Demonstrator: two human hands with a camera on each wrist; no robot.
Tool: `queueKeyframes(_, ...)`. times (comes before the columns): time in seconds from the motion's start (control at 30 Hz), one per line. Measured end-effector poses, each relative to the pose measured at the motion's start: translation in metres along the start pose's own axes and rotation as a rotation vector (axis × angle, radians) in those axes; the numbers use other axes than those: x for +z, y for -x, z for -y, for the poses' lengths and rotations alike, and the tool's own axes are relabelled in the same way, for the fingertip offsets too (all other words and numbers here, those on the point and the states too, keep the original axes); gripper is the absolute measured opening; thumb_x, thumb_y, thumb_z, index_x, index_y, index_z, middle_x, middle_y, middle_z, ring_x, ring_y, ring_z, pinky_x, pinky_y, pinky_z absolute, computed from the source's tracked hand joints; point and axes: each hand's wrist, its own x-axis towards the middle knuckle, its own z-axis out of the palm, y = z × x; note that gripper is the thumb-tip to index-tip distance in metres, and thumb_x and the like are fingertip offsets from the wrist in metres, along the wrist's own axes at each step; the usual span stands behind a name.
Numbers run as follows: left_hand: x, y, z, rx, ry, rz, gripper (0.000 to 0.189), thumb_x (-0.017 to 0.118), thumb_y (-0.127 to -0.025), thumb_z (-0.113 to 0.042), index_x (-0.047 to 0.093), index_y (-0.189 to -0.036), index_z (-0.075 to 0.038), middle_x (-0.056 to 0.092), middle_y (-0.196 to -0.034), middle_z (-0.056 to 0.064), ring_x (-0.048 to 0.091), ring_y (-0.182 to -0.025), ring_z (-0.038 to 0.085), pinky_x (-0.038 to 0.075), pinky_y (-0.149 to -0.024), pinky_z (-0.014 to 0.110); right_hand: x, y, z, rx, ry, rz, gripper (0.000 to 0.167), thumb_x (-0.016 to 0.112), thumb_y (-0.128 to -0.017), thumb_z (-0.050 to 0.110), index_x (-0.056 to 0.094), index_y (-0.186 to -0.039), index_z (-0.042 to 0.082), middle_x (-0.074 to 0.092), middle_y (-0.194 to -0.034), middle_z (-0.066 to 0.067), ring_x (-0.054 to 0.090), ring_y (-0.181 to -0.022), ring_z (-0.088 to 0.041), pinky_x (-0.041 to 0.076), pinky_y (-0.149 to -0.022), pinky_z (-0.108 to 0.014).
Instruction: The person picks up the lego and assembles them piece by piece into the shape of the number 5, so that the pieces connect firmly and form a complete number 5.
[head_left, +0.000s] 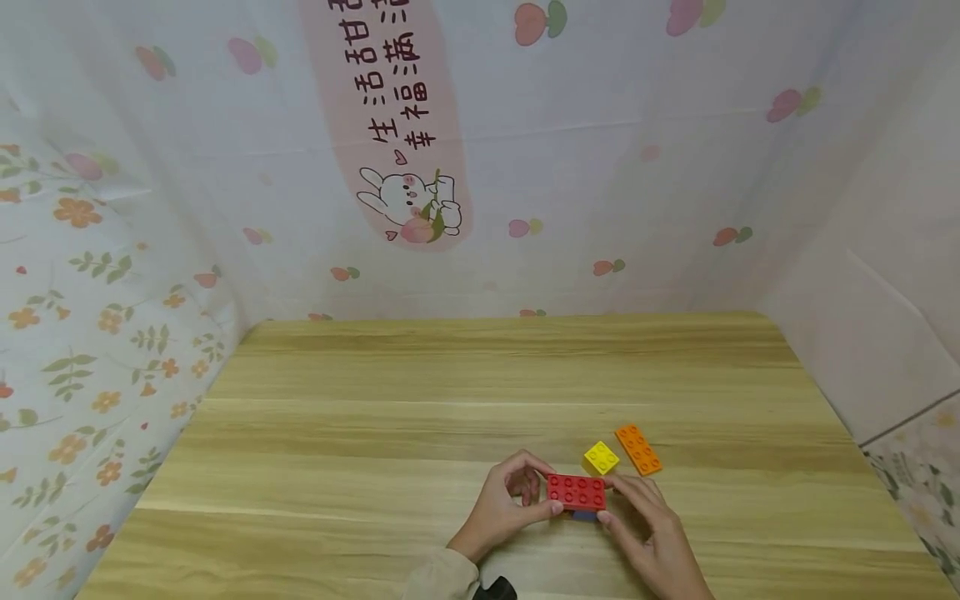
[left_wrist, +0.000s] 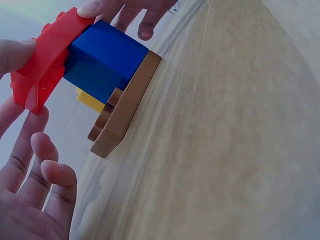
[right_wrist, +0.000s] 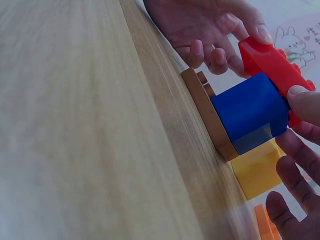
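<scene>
A red toy building brick with rows of studs sits on top of a blue brick, overhanging it toward the left. Beneath the blue one, a flat brown brick rests on the table, some of its studs bare. My left hand pinches the red brick's left end between thumb and fingers, its other fingers curled below. At the opposite end, my right hand pinches the same brick, thumb on the near side and fingers behind.
Just behind the stack stands a yellow brick, with a flat orange brick to its right. The wooden table ends at a printed cloth at the back. Patterned cloth also hangs at the sides.
</scene>
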Motion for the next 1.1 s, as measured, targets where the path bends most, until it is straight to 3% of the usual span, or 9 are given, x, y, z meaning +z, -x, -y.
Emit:
queueKeyframes(0.13, 0.0, -0.001, 0.001, -0.004, -0.012, -0.001, 0.028, 0.072, -0.078, -0.002, 0.059, -0.102, 0.005, 0.049, -0.075, 0.032, 0.045, -0.06, 0.007, 0.04, -0.052, 0.018, 0.0, 0.0, -0.001, 0.018, -0.014, 0.012, 0.041, 0.074, -0.079, 0.009, 0.062, -0.118, 0.011, 0.058, -0.112, 0.009, 0.049, -0.101, -0.006, 0.033, -0.088, -0.006)
queueKeyframes(0.3, -0.001, -0.001, 0.004, 0.007, -0.019, -0.008, 0.027, 0.072, -0.077, -0.002, 0.06, -0.101, 0.002, 0.05, -0.074, 0.03, 0.045, -0.06, 0.013, 0.041, -0.051, 0.019, 0.0, -0.001, -0.002, 0.023, -0.024, 0.024, 0.04, 0.073, -0.08, 0.009, 0.062, -0.118, 0.012, 0.058, -0.11, 0.01, 0.052, -0.093, -0.01, 0.044, -0.08, -0.016)
queueKeyframes(0.47, -0.001, -0.002, 0.021, 0.004, -0.028, -0.018, 0.028, 0.073, -0.077, -0.003, 0.061, -0.103, -0.003, 0.052, -0.075, 0.027, 0.046, -0.061, 0.017, 0.041, -0.05, 0.019, -0.001, -0.002, -0.002, 0.008, -0.02, 0.034, 0.041, 0.073, -0.08, 0.008, 0.062, -0.119, 0.012, 0.058, -0.111, 0.01, 0.053, -0.093, -0.011, 0.045, -0.081, -0.017)
queueKeyframes(0.63, -0.001, -0.002, 0.032, 0.02, -0.027, -0.028, 0.029, 0.075, -0.077, -0.007, 0.062, -0.103, -0.009, 0.053, -0.074, 0.023, 0.047, -0.062, 0.012, 0.041, -0.05, 0.019, -0.002, -0.002, -0.002, 0.002, -0.013, 0.053, 0.041, 0.072, -0.081, 0.009, 0.061, -0.119, 0.012, 0.056, -0.111, 0.011, 0.055, -0.092, -0.011, 0.048, -0.081, -0.024)
queueKeyframes(0.9, 0.0, -0.001, 0.034, 0.041, -0.023, -0.03, 0.028, 0.075, -0.078, -0.013, 0.063, -0.103, -0.011, 0.053, -0.074, 0.022, 0.047, -0.062, 0.006, 0.04, -0.049, 0.018, -0.004, -0.002, -0.001, 0.029, -0.009, 0.081, 0.039, 0.072, -0.082, 0.011, 0.06, -0.119, 0.012, 0.056, -0.11, 0.013, 0.055, -0.092, -0.011, 0.05, -0.08, -0.028)
queueKeyframes(1.1, 0.0, -0.002, 0.031, 0.014, -0.019, -0.019, 0.028, 0.074, -0.077, -0.005, 0.062, -0.103, -0.006, 0.052, -0.075, 0.024, 0.048, -0.061, 0.016, 0.041, -0.05, 0.018, -0.003, -0.001, -0.002, 0.028, 0.003, 0.086, 0.04, 0.072, -0.082, 0.012, 0.06, -0.12, 0.013, 0.056, -0.112, 0.012, 0.056, -0.095, -0.011, 0.05, -0.082, -0.029)
